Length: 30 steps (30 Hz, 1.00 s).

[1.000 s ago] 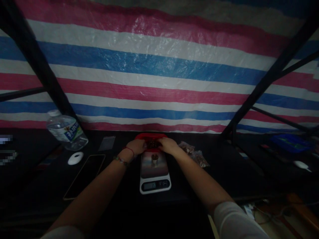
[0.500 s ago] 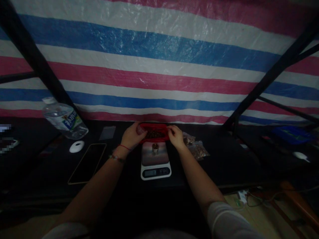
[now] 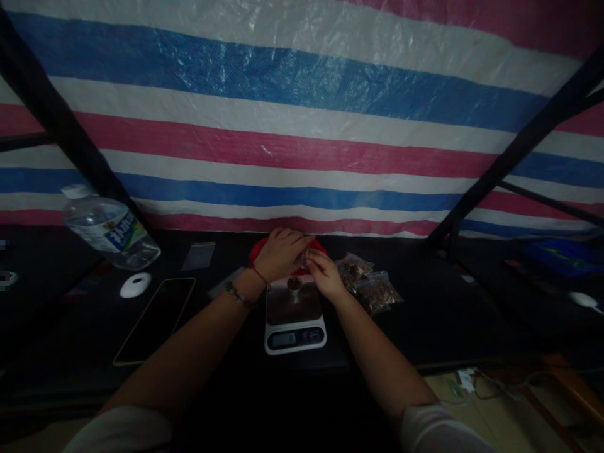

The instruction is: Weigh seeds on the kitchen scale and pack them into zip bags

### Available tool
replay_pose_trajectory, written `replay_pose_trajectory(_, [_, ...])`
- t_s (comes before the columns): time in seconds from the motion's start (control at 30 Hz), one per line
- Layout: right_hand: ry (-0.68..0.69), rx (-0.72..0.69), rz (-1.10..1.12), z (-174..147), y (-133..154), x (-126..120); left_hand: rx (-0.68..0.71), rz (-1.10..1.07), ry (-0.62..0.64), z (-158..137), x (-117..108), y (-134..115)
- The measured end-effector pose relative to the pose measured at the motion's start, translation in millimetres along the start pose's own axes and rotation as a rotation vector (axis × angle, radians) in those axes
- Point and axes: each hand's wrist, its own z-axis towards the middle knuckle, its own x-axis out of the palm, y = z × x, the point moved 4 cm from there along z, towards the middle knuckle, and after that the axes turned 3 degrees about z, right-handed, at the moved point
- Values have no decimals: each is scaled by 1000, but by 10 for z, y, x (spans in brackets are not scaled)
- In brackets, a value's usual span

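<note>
— What fills the view, biggest first?

— A striped tarp (image 3: 302,126) behind a dark table (image 3: 472,327). On it I see a tilted water bottle (image 3: 106,229), a phone (image 3: 155,318), a kitchen scale (image 3: 293,314) carrying a small cup (image 3: 294,284), and two clear bags of brown bits (image 3: 370,286) just right of the scale.

— And the hands?

— My left hand (image 3: 280,251) lies curled over the red bag (image 3: 258,246) just behind the scale, gripping it. My right hand (image 3: 323,274) meets it there, fingers pressed together in a pinch; whether on the bag's edge, I cannot tell.
</note>
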Motion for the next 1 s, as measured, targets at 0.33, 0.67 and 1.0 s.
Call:
replay_pose_trajectory(0.33, [-180, 317, 80, -34, -247, -106, -402, -841, -200, -267, 210, 551])
replay_pose_trajectory(0.67, [-145, 256, 40, -24, -150, -42, -583, -1056, -159, -434, 439, 513])
replay_pose_trajectory(1.0, [118, 119, -182, 117, 74, 57, -61, -197, -14, -354, -39, 240])
